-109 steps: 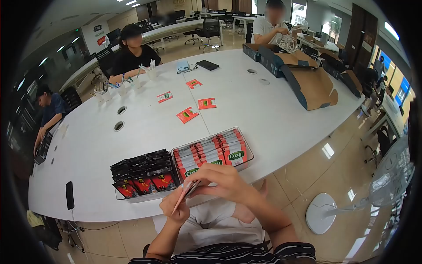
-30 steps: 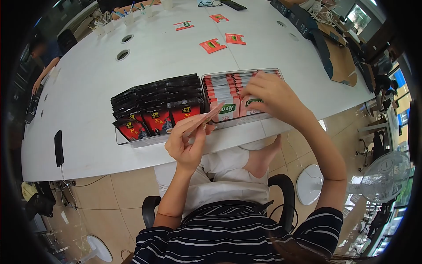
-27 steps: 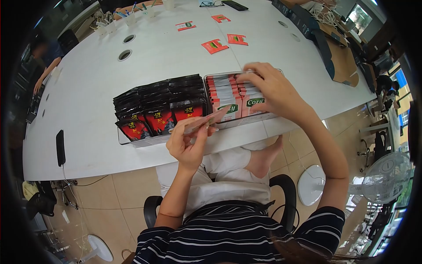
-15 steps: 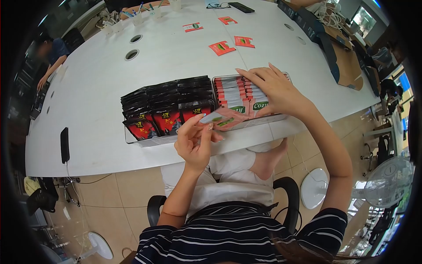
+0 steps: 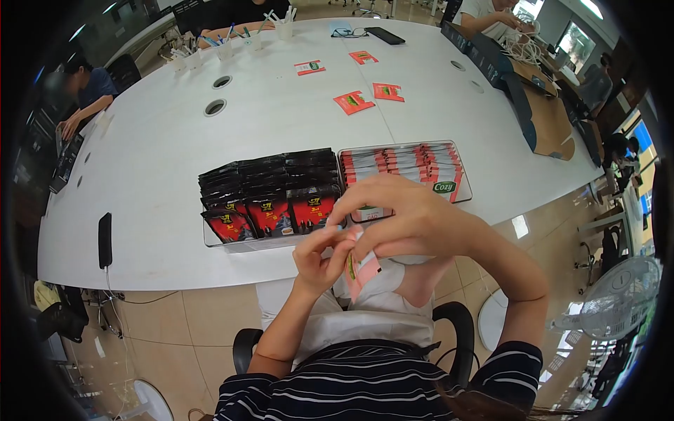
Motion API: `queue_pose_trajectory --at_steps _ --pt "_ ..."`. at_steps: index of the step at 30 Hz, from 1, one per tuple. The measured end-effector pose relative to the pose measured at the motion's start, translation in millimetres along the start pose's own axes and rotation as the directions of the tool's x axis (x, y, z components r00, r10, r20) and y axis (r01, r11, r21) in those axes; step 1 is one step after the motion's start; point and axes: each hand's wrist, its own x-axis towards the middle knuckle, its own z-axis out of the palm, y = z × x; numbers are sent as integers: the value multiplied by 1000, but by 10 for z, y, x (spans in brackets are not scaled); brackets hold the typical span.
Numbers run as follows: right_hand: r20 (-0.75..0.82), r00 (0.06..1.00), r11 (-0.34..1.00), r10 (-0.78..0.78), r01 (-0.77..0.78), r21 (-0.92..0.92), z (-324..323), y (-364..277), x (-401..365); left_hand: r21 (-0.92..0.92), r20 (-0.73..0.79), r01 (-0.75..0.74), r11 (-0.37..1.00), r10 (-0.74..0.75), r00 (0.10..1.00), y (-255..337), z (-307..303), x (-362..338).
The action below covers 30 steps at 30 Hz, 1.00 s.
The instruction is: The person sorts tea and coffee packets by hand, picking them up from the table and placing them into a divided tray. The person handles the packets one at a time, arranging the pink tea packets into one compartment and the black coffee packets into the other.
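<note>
A pink and white tea sachet [image 5: 363,272] hangs over my lap, just in front of the table edge. My left hand [image 5: 317,258] pinches its upper left part. My right hand [image 5: 418,219] is closed at the sachet's upper edge, its fingertips close to the left ones. Behind my right hand sits a metal tray [image 5: 469,184] filled with rows of Cozy tea sachets [image 5: 393,156], partly covered by that hand. Directly left of it, another tray [image 5: 246,245] holds rows of black and red coffee sachets [image 5: 270,210].
Several loose red sachets [image 5: 354,103] lie farther back on the white table [image 5: 154,175]. A phone on a cable [image 5: 104,240] rests at the left. Cups of pens [image 5: 223,50] stand at the back, and opened dark cartons [image 5: 537,116] at the right. Other people sit around the table.
My right hand has left the tea tray and come to the sachet. The sachet has moved down towards my lap and now hangs upright between both hands. The head view has shifted slightly.
</note>
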Motion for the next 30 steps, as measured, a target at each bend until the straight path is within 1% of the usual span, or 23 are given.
queue_pose_trajectory --at_steps 1,2,4,5,6,8,11,14,15,18,21,24,27,30 --pt "-1 1000 1000 5 -5 -28 -20 -13 -23 -34 -22 -17 999 17 1000 -22 30 -15" --pt "-3 1000 998 11 -11 -57 -55 -29 -49 -41 4 -2 999 2 1000 -33 28 -22" --pt "-68 992 966 107 -119 -228 -313 -82 -123 -59 54 29 998 -26 998 -52 31 -26" --pt "-110 977 941 183 -207 -268 -492 -112 -171 24 34 74 997 -75 997 -39 49 -19" --pt "-153 955 905 255 -291 -309 -656 -118 -238 67 75 96 993 -101 992 1 41 25" --pt "-261 878 813 402 -473 -339 -836 -91 -409 151 143 129 980 -151 978 104 30 157" --pt "-219 856 697 468 -510 -505 -848 75 -682 268 163 63 961 -109 981 118 119 220" --pt "-187 841 661 507 -519 -542 -666 233 -867 358 212 64 932 -148 966 90 127 181" --pt "-124 827 619 548 -500 -606 -627 280 -923 354 210 76 932 -158 965 89 123 176" --pt "-74 808 567 584 -472 -675 -537 338 -889 351 207 90 932 -171 963 93 117 179" --pt "-143 830 556 539 -478 -680 -486 374 -813 354 205 84 931 -165 965 85 120 179" --pt "-93 827 553 554 -449 -702 -448 515 -854 357 213 91 930 -176 961 79 117 171" --pt "-41 772 558 635 -494 -667 -456 611 -857 357 224 97 929 -186 957 92 109 177" --pt "-2 736 547 677 -504 -669 -472 617 -815 353 224 91 931 -178 958 95 114 194"
